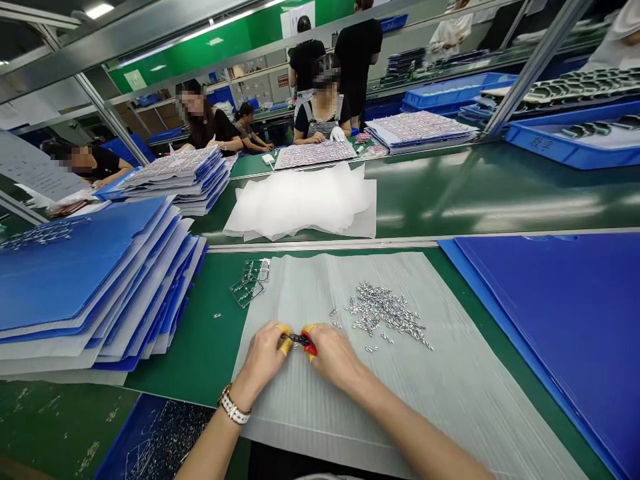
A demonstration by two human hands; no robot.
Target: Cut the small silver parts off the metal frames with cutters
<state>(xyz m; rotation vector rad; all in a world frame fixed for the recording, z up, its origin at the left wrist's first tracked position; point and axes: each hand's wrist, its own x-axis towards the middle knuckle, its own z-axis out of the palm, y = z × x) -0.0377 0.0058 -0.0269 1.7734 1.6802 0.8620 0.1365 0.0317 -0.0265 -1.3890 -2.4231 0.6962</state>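
My right hand [334, 353] is closed round small nippers [310, 344] with red grips and dark jaws. The jaws point left and meet the fingertips of my left hand [263, 352], which is closed in a pinch. What that pinch holds is mostly hidden; a bit of shiny metal seems to show there. Yellow covers wrap fingertips on both hands. Both hands are over a pale foam sheet [420, 413]. To their right lies a loose pile of small silvery pieces [387, 310], with a few strays nearer my right hand. Thin metallic frames [249, 285] lie up and left of my hands.
Blue sheets and white liners form a tall stack [85, 267] at left. Blue panels [560, 320] cover the right side. White foam sheets [305, 200] lie beyond the table's far edge. A blue bin [135, 413] below holds scrap frames. Several people work beyond.
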